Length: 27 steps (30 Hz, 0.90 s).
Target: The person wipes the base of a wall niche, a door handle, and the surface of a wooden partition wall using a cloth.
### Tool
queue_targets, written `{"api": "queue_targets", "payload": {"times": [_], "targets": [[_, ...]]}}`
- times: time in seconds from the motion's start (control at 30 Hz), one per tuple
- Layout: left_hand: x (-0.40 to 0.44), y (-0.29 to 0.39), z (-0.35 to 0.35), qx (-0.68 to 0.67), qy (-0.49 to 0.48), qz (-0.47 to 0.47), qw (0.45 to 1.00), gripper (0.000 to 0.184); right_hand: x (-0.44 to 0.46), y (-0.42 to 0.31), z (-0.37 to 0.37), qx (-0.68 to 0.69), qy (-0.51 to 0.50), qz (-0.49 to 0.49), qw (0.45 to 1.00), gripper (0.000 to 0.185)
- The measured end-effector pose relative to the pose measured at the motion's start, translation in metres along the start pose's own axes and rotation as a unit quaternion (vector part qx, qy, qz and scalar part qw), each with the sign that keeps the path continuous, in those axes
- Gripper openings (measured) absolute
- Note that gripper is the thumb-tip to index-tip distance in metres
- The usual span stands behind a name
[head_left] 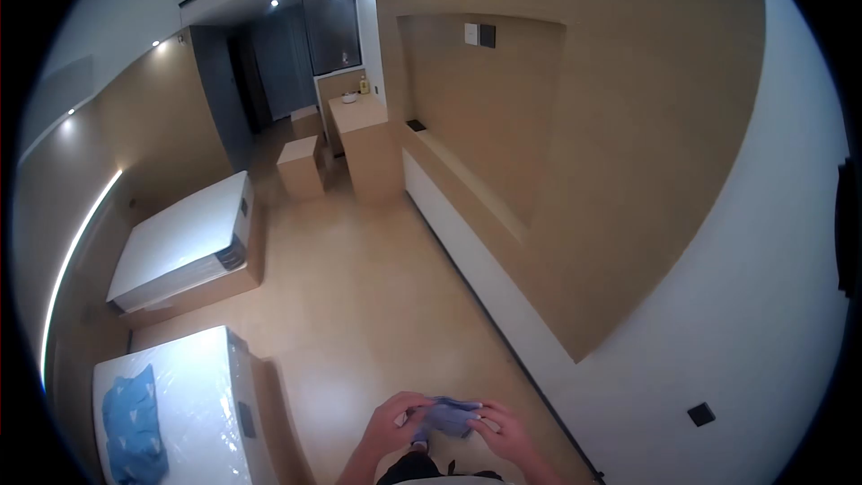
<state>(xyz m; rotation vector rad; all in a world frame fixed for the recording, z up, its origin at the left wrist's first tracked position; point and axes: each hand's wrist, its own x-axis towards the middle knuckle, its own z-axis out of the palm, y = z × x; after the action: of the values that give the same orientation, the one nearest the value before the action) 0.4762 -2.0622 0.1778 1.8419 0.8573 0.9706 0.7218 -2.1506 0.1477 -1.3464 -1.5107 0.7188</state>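
Head view puts a blue-grey cloth (452,417) at the bottom centre of the frame, bunched and creased, held up in front of the body between two hands. The left hand (393,420) is curled, thumb and fingers nearly closed around the cloth's left end; the right hand (505,436) has its fingertips pinched on the right edge, with the palm not fully closed. How much fabric is gathered inside the left fingers cannot be told.

For good handling, I would keep the pinches level and close to the edges, drawing gently apart so the folds fall flat; a thin, limp piece like this probably slips or twists if one side is pulled harder.

Outward from the hands, pale floor (350,278) runs up through the middle of the frame, giving the arms room forward. At lower left, the side of a bed base (285,422) runs beside that floor, carrying a shiny mattress (193,395) with a blue patterned fabric (135,422) on it. At right, the white wall (727,332) looks nearer, so wide swings of the right elbow call for more care there. Toward the upper centre, a stool (301,166) and a desk (373,157) narrow the way.
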Motion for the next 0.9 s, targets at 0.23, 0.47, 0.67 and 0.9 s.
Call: {"api": "queue_targets", "payload": {"times": [0.23, 0.47, 0.67, 0.9], "targets": [[0.088, -0.072, -0.051, -0.009, -0.021, 0.006, 1.000, 0.023, 0.131, 0.005, 0.037, -0.036, 0.076, 0.030, 0.996, 0.020], [0.169, -0.104, -0.065, 0.055, 0.005, 0.052, 0.997, 0.023, 0.231, 0.003, 0.072, -0.012, 0.218, 0.133, 0.967, 0.015], [0.276, -0.088, -0.102, 0.153, -0.073, 0.153, 0.974, 0.022, 0.294, 0.009, 0.079, 0.007, 0.184, 0.066, 0.981, 0.012], [0.384, -0.144, -0.071, 0.011, -0.173, 0.014, 0.985, 0.017, 0.368, 0.096, 0.075, 0.051, 0.226, 0.064, 0.971, 0.014]]}}
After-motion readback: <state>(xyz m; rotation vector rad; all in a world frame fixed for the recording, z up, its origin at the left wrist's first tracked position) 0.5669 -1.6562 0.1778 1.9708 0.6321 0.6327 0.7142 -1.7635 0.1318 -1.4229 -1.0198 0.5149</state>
